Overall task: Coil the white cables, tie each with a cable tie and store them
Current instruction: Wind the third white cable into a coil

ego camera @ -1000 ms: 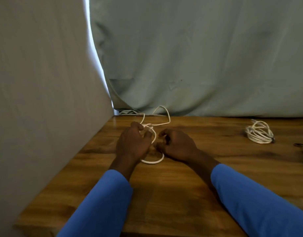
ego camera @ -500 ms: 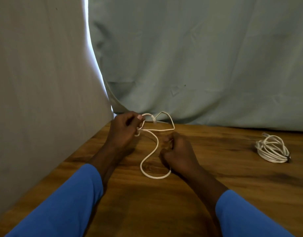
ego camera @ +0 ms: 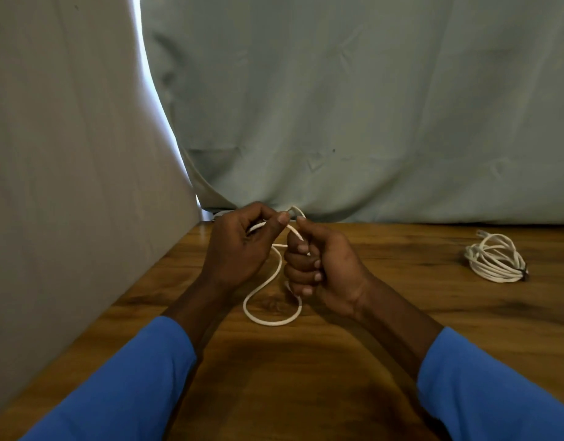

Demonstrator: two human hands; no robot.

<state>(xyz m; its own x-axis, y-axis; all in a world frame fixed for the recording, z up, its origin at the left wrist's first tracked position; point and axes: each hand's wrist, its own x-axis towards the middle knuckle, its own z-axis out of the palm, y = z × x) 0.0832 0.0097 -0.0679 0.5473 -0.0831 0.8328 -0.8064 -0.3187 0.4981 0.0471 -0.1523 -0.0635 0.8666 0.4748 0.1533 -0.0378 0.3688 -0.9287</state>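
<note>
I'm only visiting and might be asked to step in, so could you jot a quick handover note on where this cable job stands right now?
Left hand: pinches the loose white cable near its upper end.
Right hand: fingers curled round the same cable, close beside the left.
The cable's lower loop lies on the wooden table below the hands.
Done: one coiled cable bundle lies at the table's right, with a dark band on one side, likely its tie.
Left: coil this cable, tie it, store both. No storage spot is in view.
</note>
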